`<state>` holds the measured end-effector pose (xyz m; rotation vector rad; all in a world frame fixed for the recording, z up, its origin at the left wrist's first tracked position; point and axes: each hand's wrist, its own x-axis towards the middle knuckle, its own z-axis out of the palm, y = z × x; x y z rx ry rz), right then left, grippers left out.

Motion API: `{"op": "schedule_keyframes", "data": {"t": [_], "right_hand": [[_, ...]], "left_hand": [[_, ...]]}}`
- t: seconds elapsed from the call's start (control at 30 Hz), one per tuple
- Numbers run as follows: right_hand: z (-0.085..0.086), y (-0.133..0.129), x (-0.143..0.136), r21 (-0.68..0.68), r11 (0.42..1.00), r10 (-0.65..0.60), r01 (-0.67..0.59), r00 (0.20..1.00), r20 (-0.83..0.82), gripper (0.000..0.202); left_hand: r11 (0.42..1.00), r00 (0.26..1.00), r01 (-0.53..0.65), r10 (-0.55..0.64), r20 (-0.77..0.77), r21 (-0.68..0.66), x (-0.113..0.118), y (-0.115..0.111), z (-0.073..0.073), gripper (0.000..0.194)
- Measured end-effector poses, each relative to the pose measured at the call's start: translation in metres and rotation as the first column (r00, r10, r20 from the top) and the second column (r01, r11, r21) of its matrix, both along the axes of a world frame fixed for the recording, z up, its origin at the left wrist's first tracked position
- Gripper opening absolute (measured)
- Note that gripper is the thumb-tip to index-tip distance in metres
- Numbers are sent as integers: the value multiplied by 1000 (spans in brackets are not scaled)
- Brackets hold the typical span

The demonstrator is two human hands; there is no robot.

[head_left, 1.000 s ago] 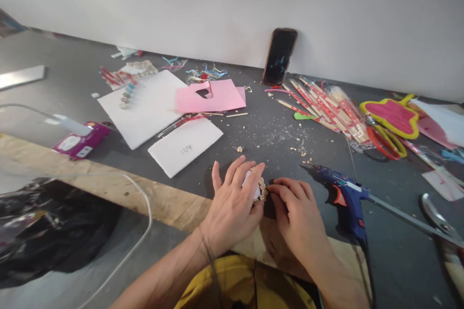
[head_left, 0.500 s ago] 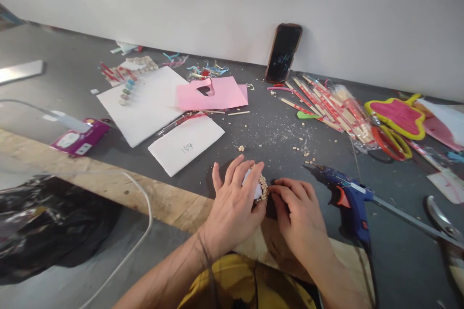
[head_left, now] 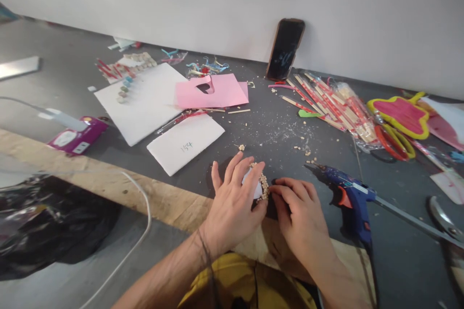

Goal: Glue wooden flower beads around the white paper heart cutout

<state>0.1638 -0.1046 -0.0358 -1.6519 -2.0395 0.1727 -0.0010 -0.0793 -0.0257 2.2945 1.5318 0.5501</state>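
Note:
Under my left hand [head_left: 235,198] lies a small white piece [head_left: 257,190] edged with rows of tiny tan wooden bits [head_left: 264,182]. My left fingers lie across its top and the thumb presses its near edge, gripping it against the table. Close to the right edge of that piece, my right hand [head_left: 299,203] is closed in a pinch. Whatever sits between those fingertips is too small to make out. A blue glue gun [head_left: 348,188] rests on its side to the right of my right hand, its nozzle pointing left.
Loose wooden bits [head_left: 311,161] and crumbs lie beyond my hands. Wrapped chopsticks [head_left: 326,101], scissors [head_left: 393,142] and a pink-and-yellow shape [head_left: 400,116] are at right. A phone [head_left: 286,48] leans on the wall. White boards [head_left: 186,145], pink paper [head_left: 213,91] and a purple power strip [head_left: 78,135] are left.
The view has shifted slightly. Both hands stay in nearly the same pose around the white piece, and nothing has visibly been taken or let go.

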Motion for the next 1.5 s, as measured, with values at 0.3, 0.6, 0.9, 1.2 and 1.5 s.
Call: {"op": "schedule_keyframes", "data": {"t": [0.3, 0.6, 0.9, 1.2, 1.5], "right_hand": [[1, -5, 1, -31, 1000, -5, 5, 1000, -16, 15], [0, -4, 0, -9, 1000, 10, -10, 999, 40, 14], [-1, -4, 1, 26, 999, 18, -20, 998, 52, 16], [-1, 0, 0, 46, 999, 13, -17, 995, 97, 19], [5, -15, 3, 83, 996, 26, -28, 999, 22, 22]], "left_hand": [[969, 962, 244, -239, -130, 22, -19, 37, 20, 58], [966, 961, 256, -259, -92, -49, -37, 76, 30, 57], [944, 955, 278, -291, -52, -176, -49, 69, 31, 48], [962, 974, 224, -225, 7, -160, -59, 52, 22, 44], [967, 976, 219, -215, 42, -132, -60, 47, 22, 40]]}}
